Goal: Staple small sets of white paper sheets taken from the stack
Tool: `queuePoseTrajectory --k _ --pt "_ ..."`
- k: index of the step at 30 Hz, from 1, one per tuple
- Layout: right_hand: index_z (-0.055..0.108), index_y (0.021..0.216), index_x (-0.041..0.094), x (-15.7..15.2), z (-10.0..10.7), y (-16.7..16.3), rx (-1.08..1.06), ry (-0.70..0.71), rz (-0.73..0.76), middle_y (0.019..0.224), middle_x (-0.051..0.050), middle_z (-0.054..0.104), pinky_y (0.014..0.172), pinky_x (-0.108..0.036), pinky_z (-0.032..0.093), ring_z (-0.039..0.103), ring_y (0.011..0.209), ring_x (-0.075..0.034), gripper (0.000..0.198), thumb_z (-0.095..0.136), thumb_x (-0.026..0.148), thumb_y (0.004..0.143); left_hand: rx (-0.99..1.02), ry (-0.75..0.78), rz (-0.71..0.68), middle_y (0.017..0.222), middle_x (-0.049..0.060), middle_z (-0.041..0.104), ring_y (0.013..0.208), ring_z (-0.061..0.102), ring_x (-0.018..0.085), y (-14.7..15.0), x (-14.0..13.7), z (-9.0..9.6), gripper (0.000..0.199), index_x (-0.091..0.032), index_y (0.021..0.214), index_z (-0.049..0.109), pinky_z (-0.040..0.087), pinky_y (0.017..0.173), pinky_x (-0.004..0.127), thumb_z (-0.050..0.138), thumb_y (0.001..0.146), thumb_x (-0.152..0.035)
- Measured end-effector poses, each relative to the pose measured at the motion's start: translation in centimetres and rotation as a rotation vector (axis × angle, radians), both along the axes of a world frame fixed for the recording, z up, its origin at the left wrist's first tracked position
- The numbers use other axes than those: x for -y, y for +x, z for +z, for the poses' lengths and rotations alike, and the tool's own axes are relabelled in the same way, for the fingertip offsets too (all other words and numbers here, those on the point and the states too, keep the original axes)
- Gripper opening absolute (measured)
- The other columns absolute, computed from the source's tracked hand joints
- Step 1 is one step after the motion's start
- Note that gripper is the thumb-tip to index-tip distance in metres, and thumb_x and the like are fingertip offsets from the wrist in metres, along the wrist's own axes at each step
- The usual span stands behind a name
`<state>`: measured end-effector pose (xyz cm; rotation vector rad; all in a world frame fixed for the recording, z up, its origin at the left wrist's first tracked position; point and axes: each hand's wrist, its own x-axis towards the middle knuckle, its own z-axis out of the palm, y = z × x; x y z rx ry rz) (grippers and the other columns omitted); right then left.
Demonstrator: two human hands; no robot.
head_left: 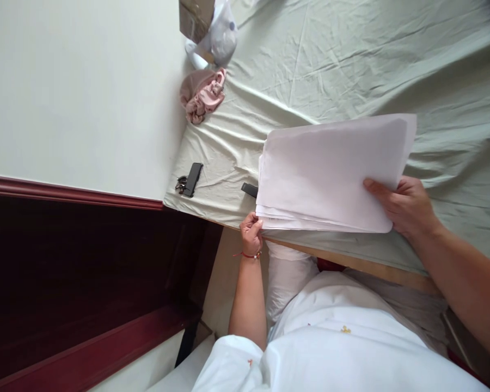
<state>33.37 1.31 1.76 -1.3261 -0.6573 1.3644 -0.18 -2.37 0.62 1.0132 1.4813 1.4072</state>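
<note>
A stack of white paper sheets (330,169) is held up over the near edge of the cloth-covered surface. The sheets fan slightly apart along their lower and left edges. My right hand (408,204) grips the stack at its right side, thumb on top and the other fingers hidden beneath. At the lower left corner, my left hand (251,231) pinches the paper between thumb and fingers. A dark, narrow object (250,189) pokes out from behind the stack's left edge; its kind cannot be made out.
Pale green cloth (269,103) with wrinkles covers the surface. Toward its left edge lie a black phone-like slab (194,178) and a bunch of keys (181,185). Farther back are crumpled pink fabric (204,95), a plastic bag (224,38) and a brown box (196,19) beside the wall.
</note>
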Motion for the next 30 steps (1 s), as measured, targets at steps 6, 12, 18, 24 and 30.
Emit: queuePoseTrajectory --k 6,12,18,24,30 --pt "0.08 0.08 0.022 0.0 0.4 -0.1 -0.026 -0.009 0.006 0.09 -0.003 0.079 0.064 -0.028 0.061 0.069 0.07 -0.015 0.033 0.091 0.047 0.062 -0.059 0.017 0.058 0.06 -0.004 0.032 0.057 0.031 0.01 0.0 -0.3 -0.8 0.053 -0.02 0.062 0.044 0.031 0.056 0.024 0.074 0.081 -0.059" --pt "0.08 0.081 0.022 0.0 -0.2 0.1 0.011 -0.003 0.021 0.089 -0.002 0.079 0.06 -0.024 0.058 0.068 0.068 -0.013 0.032 0.09 0.048 0.066 -0.051 -0.005 0.04 0.058 -0.005 0.035 0.056 0.033 0.009 -0.3 0.1 -0.8 0.05 -0.018 0.062 0.048 0.031 0.057 0.022 0.081 0.075 -0.053" --pt "0.08 0.081 0.022 0.0 -0.3 0.2 0.0 0.003 0.039 0.089 -0.002 0.079 0.06 -0.023 0.058 0.068 0.069 -0.013 0.031 0.09 0.048 0.066 0.047 0.005 0.016 0.061 -0.003 0.048 0.057 0.041 0.009 -0.1 0.0 -0.2 0.043 -0.018 0.066 0.057 0.035 0.057 0.022 0.086 0.065 -0.049" --pt "0.079 0.078 0.023 0.0 0.0 0.0 0.002 -0.019 0.021 0.087 -0.001 0.078 0.059 -0.023 0.058 0.067 0.067 -0.012 0.032 0.091 0.049 0.063 -0.022 0.034 0.07 0.058 -0.005 0.035 0.056 0.033 0.009 0.1 -0.3 -0.8 0.055 -0.019 0.06 0.043 0.033 0.056 0.022 0.072 0.082 -0.059" --pt "0.08 0.083 0.023 0.1 -0.3 0.3 0.003 -0.032 0.054 0.089 -0.001 0.079 0.06 -0.024 0.058 0.069 0.07 -0.013 0.036 0.091 0.05 0.063 -0.124 0.046 0.077 0.06 -0.006 0.024 0.056 0.024 0.007 -0.2 -0.1 -1.1 0.059 -0.019 0.059 0.035 0.025 0.054 0.021 0.077 0.081 -0.054"
